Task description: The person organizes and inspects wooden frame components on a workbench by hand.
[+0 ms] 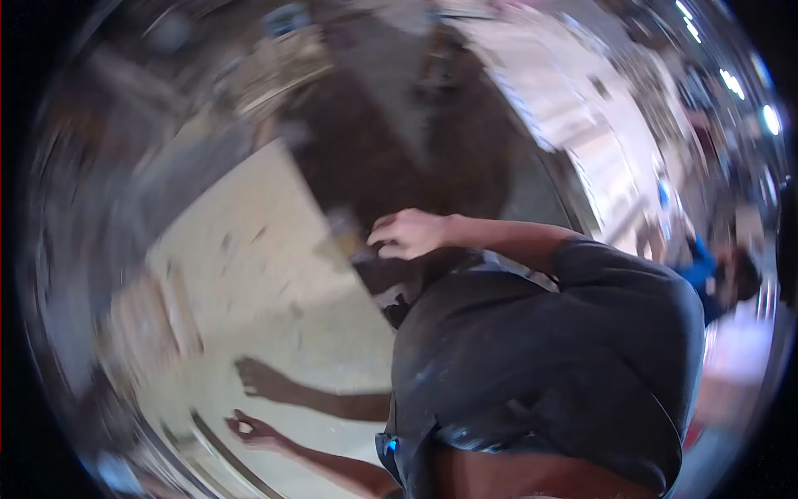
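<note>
The right hand hung beside the pale tabletop, the left hand over it; fingers curled, blur hiding whether they pinched anything.

The tabletop is pale cream, the shirt dark grey, a co-worker's sleeve blue

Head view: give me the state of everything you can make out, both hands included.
Right hand: fingers curled; blur hides whether it holds anything.
Left hand: seen against the pale surface, fingers bent, a gap showing; touch unclear.
Pale surface: flat, dark-marked, partly shaded.
Pale pieces: lying side by side, blurred.
Lights: lit.
Small device by the shirt: showing blue light.
Shirt: worn, creased.
</note>
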